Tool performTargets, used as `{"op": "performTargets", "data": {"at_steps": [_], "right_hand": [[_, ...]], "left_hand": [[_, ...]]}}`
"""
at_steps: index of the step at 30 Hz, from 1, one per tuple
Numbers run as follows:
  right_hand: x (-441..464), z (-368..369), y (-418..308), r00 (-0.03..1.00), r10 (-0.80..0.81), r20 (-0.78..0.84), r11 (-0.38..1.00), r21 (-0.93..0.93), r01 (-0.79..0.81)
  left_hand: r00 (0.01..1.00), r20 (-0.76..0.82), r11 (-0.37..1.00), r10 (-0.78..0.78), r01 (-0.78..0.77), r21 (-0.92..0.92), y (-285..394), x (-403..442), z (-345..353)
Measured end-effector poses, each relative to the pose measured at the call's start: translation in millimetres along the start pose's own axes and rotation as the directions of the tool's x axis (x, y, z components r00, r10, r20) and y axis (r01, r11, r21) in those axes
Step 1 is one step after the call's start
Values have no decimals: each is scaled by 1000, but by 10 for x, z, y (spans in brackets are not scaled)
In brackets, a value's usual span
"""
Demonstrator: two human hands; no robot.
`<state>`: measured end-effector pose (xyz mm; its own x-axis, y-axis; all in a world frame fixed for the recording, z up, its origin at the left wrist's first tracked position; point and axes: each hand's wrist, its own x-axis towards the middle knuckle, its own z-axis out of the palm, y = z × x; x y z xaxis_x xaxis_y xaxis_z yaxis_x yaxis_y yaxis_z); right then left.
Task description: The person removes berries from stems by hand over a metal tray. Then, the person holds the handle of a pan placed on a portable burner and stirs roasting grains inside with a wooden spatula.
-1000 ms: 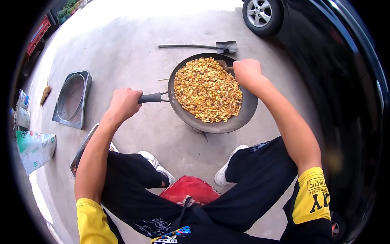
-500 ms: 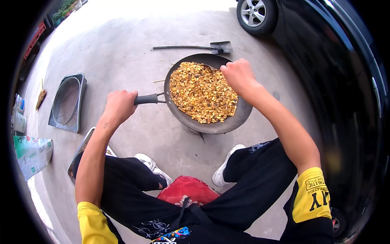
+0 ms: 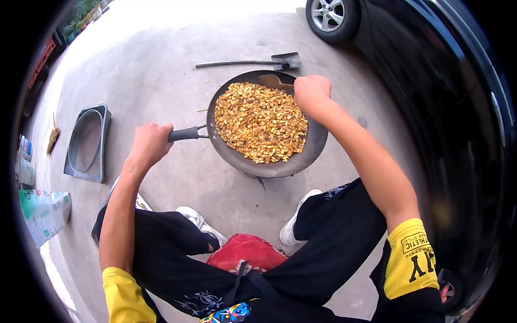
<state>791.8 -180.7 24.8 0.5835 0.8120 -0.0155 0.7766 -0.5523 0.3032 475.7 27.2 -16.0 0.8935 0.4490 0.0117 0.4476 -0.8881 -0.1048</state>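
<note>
As I see it from the head view, my left grip [image 3: 151, 142] is closed around the handle [image 3: 183, 134] of the black pan [image 3: 316, 139], and my right grip [image 3: 313, 93] is wrapped around the brown spatula [image 3: 275, 82], its blade at the pan's far side. Corn kernels [image 3: 260, 123] cover most of the pan, leaving its near right wall bare. Just beyond, a shovel [image 3: 285, 61] lies on the concrete floor [image 3: 226, 194].
</note>
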Motion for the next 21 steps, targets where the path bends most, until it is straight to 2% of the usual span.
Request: {"op": "performTargets", "data": {"at_steps": [2, 3, 4, 6, 7, 8, 10, 16, 20, 21], "right_hand": [[42, -5, -111, 1000, 6, -30, 999, 40, -5], [77, 57, -139, 989, -92, -115, 996, -2, 92], [99, 87, -193, 988, -92, -121, 996, -5, 92], [95, 106, -330, 885, -344, -313, 938, -82, 335], [62, 108, -389, 817, -438, -374, 899, -175, 402], [19, 108, -417, 816, -440, -376, 898, -178, 402], [-134, 24, -501, 742, -579, -340, 815, -282, 507], [-587, 96, -517, 733, -599, -322, 801, -260, 540], [-802, -19, -459, 783, -572, -243, 819, -224, 529], [-843, -57, -437, 841, -485, -239, 875, -119, 470]], "left_hand": [[1000, -1, 1000, 8, -8, 2, -5, -7, -13], [1000, -6, 1000, 8, -8, 5, -10, -1, -3], [1000, -9, 1000, 17, -17, 3, -23, 5, 21], [1000, -16, 1000, 23, -23, -3, -42, 1, 28], [1000, -10, 1000, 18, -18, -8, -28, -1, 18], [1000, -5, 1000, 13, -13, -13, -15, -3, 10], [1000, -3, 1000, 13, -13, -11, -12, -3, -1], [998, 9, 996, -58, 58, -62, -14, -19, -11], [997, 47, 992, -61, 66, -111, -48, -34, 13], [996, 47, 990, -71, 76, -118, -50, -42, 15]]}}
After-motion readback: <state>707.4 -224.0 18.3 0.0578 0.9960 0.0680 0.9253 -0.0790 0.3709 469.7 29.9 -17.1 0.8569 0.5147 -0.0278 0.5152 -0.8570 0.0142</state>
